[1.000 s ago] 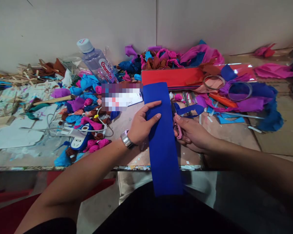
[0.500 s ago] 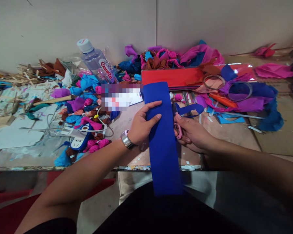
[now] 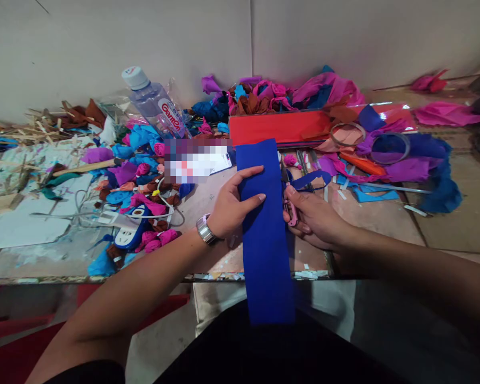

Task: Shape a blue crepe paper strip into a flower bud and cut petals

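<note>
A long deep-blue strip of crepe paper (image 3: 266,261) runs from mid-table down over the table edge towards my lap. My left hand (image 3: 232,202) grips its left side, the thumb on top and the index finger laid across it. On the strip's right side, my right hand (image 3: 318,216) is closed round small scissors with pink handles (image 3: 292,212). Their blades are at the paper's right edge, mostly hidden by the hand and the strip. A narrow blue offcut (image 3: 314,180) curls out to the right, just above my right hand.
Behind the strip stands a red box (image 3: 278,128) heaped with crumpled paper. To the left are a clear bottle (image 3: 156,109), a phone (image 3: 222,162), a blue-and-white power strip (image 3: 128,232) with cables, and rolled paper bits. Tape rings (image 3: 391,149) lie on coloured paper at right.
The blue strip has slid slightly towards me, its far end now lower. The scissors stay at its right edge, and the view has shifted a little.
</note>
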Demonstrator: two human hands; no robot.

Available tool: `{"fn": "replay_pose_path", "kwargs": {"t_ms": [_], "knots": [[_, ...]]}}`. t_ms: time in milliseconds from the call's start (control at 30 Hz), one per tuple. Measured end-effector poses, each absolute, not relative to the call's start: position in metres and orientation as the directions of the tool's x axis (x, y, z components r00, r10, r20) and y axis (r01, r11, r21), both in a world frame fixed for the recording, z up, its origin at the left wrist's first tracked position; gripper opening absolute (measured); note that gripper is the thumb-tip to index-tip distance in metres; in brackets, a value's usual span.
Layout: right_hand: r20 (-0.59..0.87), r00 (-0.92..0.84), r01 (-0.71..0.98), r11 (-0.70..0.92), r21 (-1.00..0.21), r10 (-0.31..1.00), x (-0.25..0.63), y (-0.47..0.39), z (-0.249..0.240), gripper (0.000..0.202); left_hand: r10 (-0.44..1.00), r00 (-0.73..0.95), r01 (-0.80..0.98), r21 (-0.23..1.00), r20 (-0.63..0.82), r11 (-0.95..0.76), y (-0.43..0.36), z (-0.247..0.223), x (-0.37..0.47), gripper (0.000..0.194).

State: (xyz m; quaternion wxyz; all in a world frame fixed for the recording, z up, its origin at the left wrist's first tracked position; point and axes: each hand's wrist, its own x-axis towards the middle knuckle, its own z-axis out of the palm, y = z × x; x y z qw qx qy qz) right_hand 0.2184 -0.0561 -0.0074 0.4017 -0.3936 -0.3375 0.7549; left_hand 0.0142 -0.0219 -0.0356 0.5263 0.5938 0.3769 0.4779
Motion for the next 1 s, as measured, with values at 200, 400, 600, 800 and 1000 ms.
{"fn": "replay_pose_path", "kwargs": {"t_ms": [200,400,600,800,1000], "knots": [[-0.337,-0.359,-0.342,-0.459,-0.82,0.87,0.218,-0.056,-0.0086,0.05,0.956,0.241,-0.082,0.985,0.165,-0.15,-0.0225,-0.0345,0.0157,0.06],[-0.33,-0.364,-0.34,-0.454,-0.824,0.871,0.2169,-0.0554,-0.0087,0.052,0.957,0.242,-0.08,0.986,0.163,-0.148,-0.0236,-0.0329,0.0165,0.06],[-0.317,-0.363,-0.357,-0.445,-0.821,0.876,0.217,-0.0559,-0.0093,0.049,0.955,0.249,-0.083,0.986,0.163,-0.147,-0.0235,-0.0354,0.0158,0.06],[-0.318,-0.368,-0.361,-0.449,-0.817,0.874,0.2168,-0.0576,-0.0076,0.048,0.95,0.235,-0.053,0.979,0.205,-0.198,-0.0215,-0.0339,0.0144,0.06],[-0.324,-0.411,-0.347,-0.475,-0.809,0.852,0.2191,-0.0602,-0.0092,0.048,0.955,0.181,-0.043,0.972,0.234,-0.23,-0.0172,-0.0338,0.0102,0.061]]}}
